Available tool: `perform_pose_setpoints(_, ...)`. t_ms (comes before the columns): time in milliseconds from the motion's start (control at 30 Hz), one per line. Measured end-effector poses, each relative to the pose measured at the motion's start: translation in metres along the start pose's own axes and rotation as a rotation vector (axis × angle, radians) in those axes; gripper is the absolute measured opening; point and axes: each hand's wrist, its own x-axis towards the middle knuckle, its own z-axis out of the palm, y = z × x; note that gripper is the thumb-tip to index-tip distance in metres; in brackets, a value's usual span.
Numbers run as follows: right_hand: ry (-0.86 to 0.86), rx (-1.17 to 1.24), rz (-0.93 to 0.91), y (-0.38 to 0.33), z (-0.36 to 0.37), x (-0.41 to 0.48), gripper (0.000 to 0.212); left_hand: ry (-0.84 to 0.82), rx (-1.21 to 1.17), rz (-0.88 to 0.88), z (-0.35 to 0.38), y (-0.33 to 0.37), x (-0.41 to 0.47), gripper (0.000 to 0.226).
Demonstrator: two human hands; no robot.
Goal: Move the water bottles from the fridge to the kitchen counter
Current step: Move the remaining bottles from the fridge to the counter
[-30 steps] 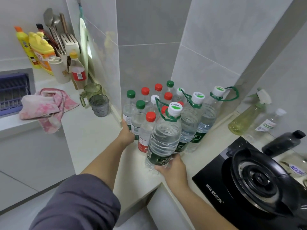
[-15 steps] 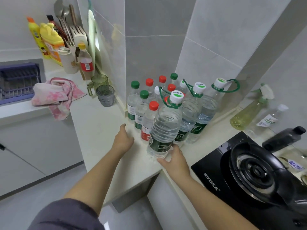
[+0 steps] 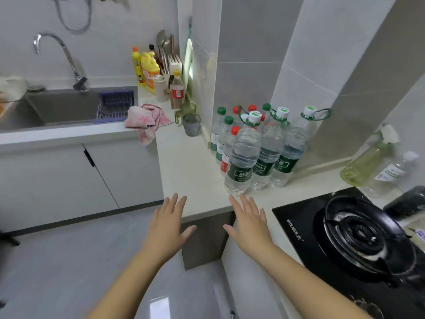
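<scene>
Three large water bottles with green labels and white caps stand in a row on the pale kitchen counter (image 3: pixel 184 171); the nearest large bottle (image 3: pixel 242 157) is close to the counter's front edge. Behind them, in the wall corner, stand several small bottles (image 3: pixel 224 137) with red or green caps. My left hand (image 3: pixel 166 229) and my right hand (image 3: pixel 250 226) hover flat with fingers spread, just in front of the counter edge and below the bottles. Both hold nothing. The fridge is out of view.
A black gas stove (image 3: pixel 358 236) lies at the right, with a spray bottle (image 3: pixel 368 157) behind it. A pink cloth (image 3: pixel 147 120), a grey cup (image 3: pixel 191 124), detergent bottles (image 3: pixel 148 72) and a sink (image 3: pixel 62 107) with a faucet sit to the left. Grey floor lies below.
Both hands have let go of the bottles and pulled back off the counter, fingers now spread. The view has backed away, bringing the sink into sight.
</scene>
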Motion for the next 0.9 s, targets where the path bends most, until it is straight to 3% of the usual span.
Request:
perform_pose_setpoints(233, -0.016, -0.084, -0.225, -0.045, 0.013, -0.034, 0.075, 0.058, -0.006, -0.197, 0.000, -0.011, -0.097, 0.076)
perform_pose_setpoints(533, -0.046, -0.137, -0.615, -0.166, 0.029, -0.081, 0.077, 0.238, 0.056, -0.470, -0.034, -0.059, -0.225, 0.074)
perform_pose_setpoints(900, -0.105, -0.256, -1.016, -0.333, 0.103, -0.237, 0.076, 0.376, 0.057, -0.790, -0.053, -0.139, -0.461, 0.074)
